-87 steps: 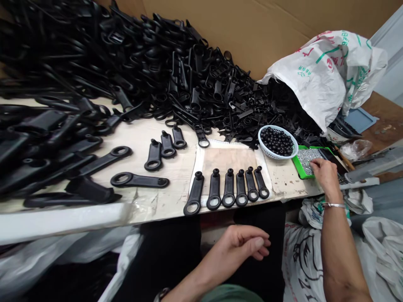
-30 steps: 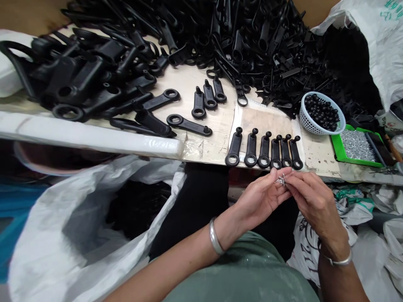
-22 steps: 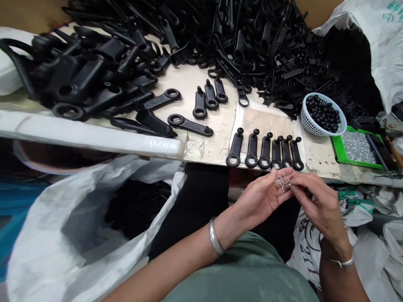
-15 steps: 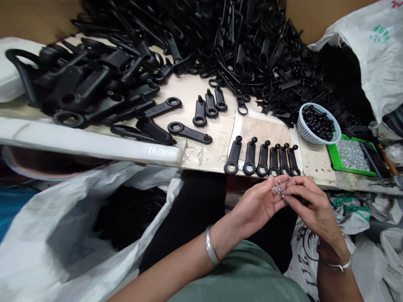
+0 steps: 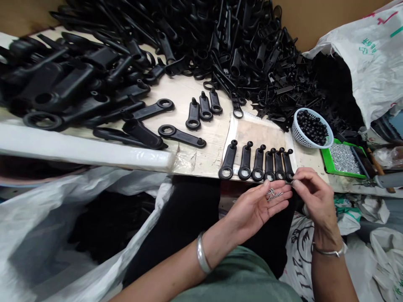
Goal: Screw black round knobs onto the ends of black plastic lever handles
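My left hand (image 5: 256, 205) is held palm up below the table edge, its fingers extended, carrying several small silver screws (image 5: 273, 194) in the palm. Just right of its fingertips, my right hand (image 5: 311, 193) pinches thumb and forefinger together on what looks like one more screw, mostly hidden by the fingers. The pinch is close to the ring end of the rightmost black plastic arm (image 5: 288, 163). That arm ends a row of several alike, each with a ring toward me and a small black ball (image 5: 233, 143) on its far end.
A pale blue basket (image 5: 297, 132) of black balls and a green tray (image 5: 327, 161) of silver screws stand at right. Heaped black plastic parts (image 5: 233, 37) fill the back. White foam (image 5: 94, 144) lines the left front edge; an open white sack (image 5: 40, 235) sits below.
My right hand has drawn away from the left palm, up to the rightmost arm's ring end, fingers pinched. My left fingers have spread flatter. The whole view has shifted slightly.
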### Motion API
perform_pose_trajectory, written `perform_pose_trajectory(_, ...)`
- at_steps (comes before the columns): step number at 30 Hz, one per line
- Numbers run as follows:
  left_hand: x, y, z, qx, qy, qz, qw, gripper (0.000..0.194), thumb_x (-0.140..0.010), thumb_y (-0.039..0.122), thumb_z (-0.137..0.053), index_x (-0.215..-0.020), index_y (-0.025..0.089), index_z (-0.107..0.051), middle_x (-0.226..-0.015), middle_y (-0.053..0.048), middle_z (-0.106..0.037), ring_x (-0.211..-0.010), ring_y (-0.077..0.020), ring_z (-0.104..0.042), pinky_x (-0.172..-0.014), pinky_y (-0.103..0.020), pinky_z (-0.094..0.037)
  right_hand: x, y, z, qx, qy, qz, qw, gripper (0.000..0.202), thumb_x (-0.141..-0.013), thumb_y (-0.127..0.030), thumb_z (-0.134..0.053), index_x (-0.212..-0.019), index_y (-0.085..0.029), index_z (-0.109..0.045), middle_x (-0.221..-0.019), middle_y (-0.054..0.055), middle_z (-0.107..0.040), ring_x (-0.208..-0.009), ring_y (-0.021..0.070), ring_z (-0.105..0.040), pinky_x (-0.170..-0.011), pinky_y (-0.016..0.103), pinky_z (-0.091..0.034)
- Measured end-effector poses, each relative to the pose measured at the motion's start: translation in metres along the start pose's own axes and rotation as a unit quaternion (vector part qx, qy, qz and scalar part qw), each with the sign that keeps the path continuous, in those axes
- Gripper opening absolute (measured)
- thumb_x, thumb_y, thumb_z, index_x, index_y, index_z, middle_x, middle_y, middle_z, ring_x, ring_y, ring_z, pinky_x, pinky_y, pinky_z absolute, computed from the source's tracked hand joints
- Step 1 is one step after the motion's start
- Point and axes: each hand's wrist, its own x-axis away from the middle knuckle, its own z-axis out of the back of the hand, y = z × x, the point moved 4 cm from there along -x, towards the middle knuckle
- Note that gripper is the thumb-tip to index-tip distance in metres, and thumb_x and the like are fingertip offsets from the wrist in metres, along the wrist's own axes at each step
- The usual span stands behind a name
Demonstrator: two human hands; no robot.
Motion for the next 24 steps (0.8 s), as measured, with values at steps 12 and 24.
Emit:
perform_pose_trajectory(12, 0.003, -0.006, 0.007, -0.017, 0.054, 0.035, 0.998, 0.028, -0.098, 0.029, -0.055, -0.107, 0.008, -0.072, -0.117, -0.019, -0.071, -0.112, -0.0261, -0.068, -0.108, -0.042, -0.044, -0.068, 0.050, 0.000, 0.009, 0.132, -0.056, 0.990, 0.017, -0.077, -0.032, -0.071, -0.085, -0.018, -0.074, -0.084, 0.003, -0.072, -0.076, 0.0153, -0.062, -0.071, 0.031, -0.050)
perform_pose_trajectory(24, 0.003, -0.009, 0.010, -0.009, 0.047, 0.042, 0.998, 0.028, -0.098, 0.030, -0.057, -0.110, 0.008, -0.070, -0.120, -0.019, -0.069, -0.113, -0.0265, -0.067, -0.109, -0.043, -0.042, -0.061, 0.031, -0.002, 0.151, 0.091, 0.044, 0.983, 0.015, -0.087, -0.026, -0.062, -0.089, -0.021, -0.075, -0.094, 0.005, -0.071, -0.088, 0.0186, -0.065, -0.071, 0.032, -0.053)
